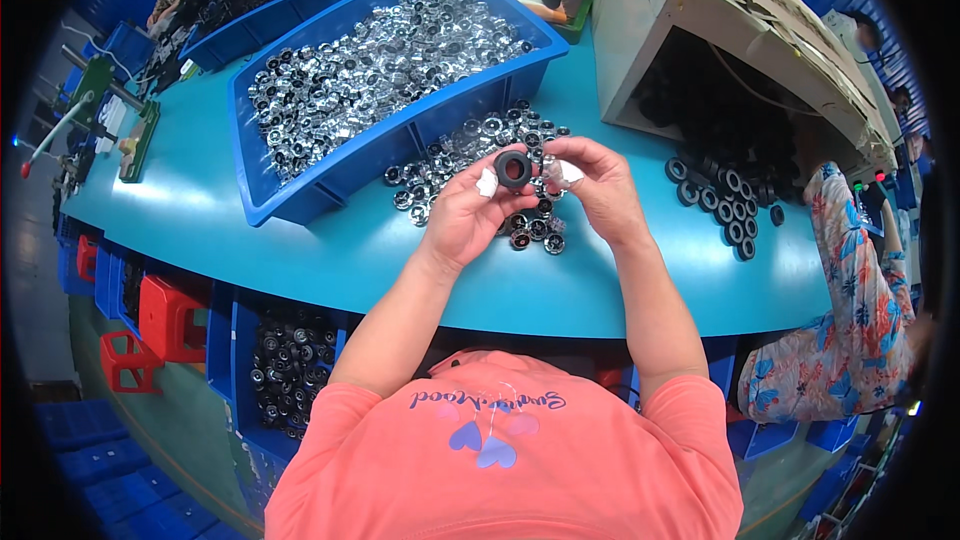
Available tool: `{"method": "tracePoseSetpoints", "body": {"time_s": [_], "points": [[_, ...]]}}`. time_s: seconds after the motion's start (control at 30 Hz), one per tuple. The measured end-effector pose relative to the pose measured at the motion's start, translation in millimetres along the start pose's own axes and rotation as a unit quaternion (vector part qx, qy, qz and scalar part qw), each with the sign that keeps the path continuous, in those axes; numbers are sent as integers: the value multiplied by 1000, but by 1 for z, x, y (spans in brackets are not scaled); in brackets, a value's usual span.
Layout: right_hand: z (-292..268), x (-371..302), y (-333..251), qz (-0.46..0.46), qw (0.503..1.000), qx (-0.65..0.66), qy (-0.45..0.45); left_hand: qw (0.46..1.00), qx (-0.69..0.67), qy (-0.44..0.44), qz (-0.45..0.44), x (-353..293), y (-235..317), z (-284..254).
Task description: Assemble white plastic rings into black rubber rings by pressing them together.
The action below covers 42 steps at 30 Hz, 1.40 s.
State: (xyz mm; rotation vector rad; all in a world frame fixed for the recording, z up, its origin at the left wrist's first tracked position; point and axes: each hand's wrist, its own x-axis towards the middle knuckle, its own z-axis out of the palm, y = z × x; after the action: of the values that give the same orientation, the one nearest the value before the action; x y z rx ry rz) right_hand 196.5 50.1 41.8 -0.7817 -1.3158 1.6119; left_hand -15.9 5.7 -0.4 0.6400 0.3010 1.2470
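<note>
A black ring (pixel 500 171) with an open centre is held up in front of me, gripped between the thumb and fingers of my left hand (pixel 462 218). White wrapping covers a fingertip of each hand. Close by the ring's right side, my right hand (pixel 610 198) has its thumb and fingers bent together; whether they pinch a small part is hidden. Beneath and behind both hands lies a loose pile of small shiny metallic round parts (pixel 415 198) with dark centres.
Behind the pile, a large blue bin (pixel 345 162) brims with shiny parts. Black rings (pixel 735 205) spill at right from a pale box-shaped housing (pixel 625 60). A green hand press (pixel 140 140) stands far left on the teal table (pixel 200 230). Another person's patterned sleeve (pixel 840 240) borders the right.
</note>
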Motion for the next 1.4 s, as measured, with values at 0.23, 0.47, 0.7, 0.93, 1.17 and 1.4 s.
{"method": "tracePoseSetpoints", "body": {"time_s": [0.23,0.47,0.7,0.93,1.17,1.4], "points": [[10,-3,-1,-124,973,-196,-10,989,134,63,26,0,-4,18],[10,-2,0,-138,958,-249,12,981,174,75,30,0,-8,16],[15,-4,8,-153,965,-213,17,971,217,94,44,-2,-11,16],[8,-6,12,-257,908,-326,54,958,264,92,60,4,-19,4],[22,-8,18,-347,867,-352,58,961,247,107,65,0,-16,13],[24,-11,16,-305,901,-304,40,948,269,146,89,4,-23,12]]}}
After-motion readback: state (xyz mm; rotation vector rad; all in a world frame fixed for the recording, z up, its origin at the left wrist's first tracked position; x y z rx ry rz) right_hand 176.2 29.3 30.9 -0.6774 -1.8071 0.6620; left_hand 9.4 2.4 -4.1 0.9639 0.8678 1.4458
